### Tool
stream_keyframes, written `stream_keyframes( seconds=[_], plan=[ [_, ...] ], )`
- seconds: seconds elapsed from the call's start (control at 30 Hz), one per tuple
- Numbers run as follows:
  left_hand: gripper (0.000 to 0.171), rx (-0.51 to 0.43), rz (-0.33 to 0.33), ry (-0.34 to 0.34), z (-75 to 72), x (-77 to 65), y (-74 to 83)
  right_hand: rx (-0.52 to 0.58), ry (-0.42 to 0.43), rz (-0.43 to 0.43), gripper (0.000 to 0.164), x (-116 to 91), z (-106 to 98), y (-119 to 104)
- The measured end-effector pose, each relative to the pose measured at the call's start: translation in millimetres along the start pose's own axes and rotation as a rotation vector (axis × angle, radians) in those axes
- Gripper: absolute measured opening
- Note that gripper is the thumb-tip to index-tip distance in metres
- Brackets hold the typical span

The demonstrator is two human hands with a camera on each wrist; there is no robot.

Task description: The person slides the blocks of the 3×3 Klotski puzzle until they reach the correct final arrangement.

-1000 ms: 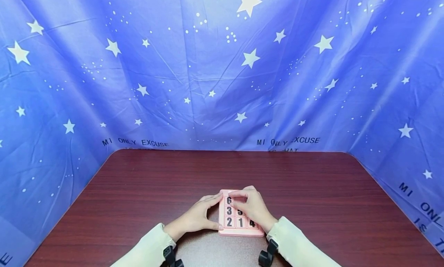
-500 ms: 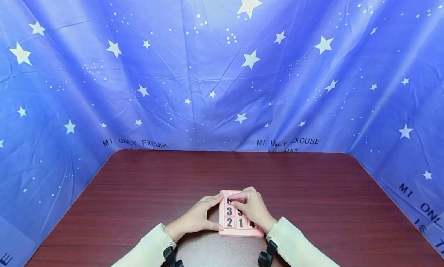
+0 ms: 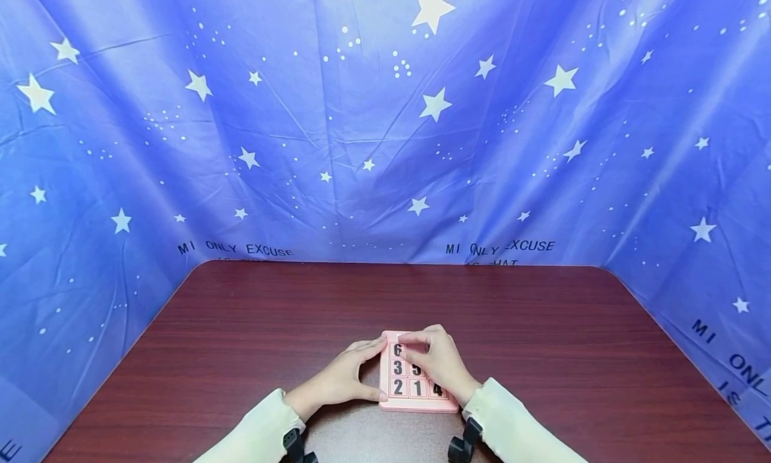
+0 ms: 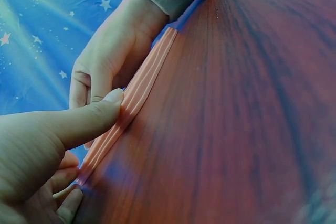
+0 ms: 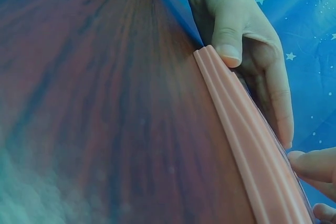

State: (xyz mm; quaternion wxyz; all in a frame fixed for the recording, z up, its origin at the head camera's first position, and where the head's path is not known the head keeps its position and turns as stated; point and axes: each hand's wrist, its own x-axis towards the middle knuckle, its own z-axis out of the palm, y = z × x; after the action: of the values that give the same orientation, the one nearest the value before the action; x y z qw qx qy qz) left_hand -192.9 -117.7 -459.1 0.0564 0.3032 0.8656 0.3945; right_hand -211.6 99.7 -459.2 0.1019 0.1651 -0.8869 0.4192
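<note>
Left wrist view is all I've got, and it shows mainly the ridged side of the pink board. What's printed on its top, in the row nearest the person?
Observer: In the head view, the nearest row of the pink board reads, left to right, 2 tile, 1 tile, 4 tile.
Operator: And the left column, going away from the person after the 2?
Observer: Next comes the 3 tile, then the 6 tile.
Operator: What sits right of the 3?
Observer: A middle tile, partly covered by the right hand, so I can't read its digit for certain.
</note>
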Motion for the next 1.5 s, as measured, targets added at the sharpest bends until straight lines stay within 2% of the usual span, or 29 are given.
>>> stream_keyframes(
  seconds=[0.67,1.17,1.5],
  plan=[
    [0.092,0.000,0.002,-0.001,-0.7,-0.6,1.0,-0.029,-0.013,0.032,0.022,1.6,-3.4,-4.1],
    [0.092,0.009,0.029,0.005,0.6,0.1,-0.6,-0.017,0.008,0.000,0.022,-1.4,-8.1,3.3],
    [0.092,0.010,0.012,-0.001,-0.4,0.2,0.5,0.007,-0.005,0.051,0.022,-3.6,-13.7,8.5]
  ],
)
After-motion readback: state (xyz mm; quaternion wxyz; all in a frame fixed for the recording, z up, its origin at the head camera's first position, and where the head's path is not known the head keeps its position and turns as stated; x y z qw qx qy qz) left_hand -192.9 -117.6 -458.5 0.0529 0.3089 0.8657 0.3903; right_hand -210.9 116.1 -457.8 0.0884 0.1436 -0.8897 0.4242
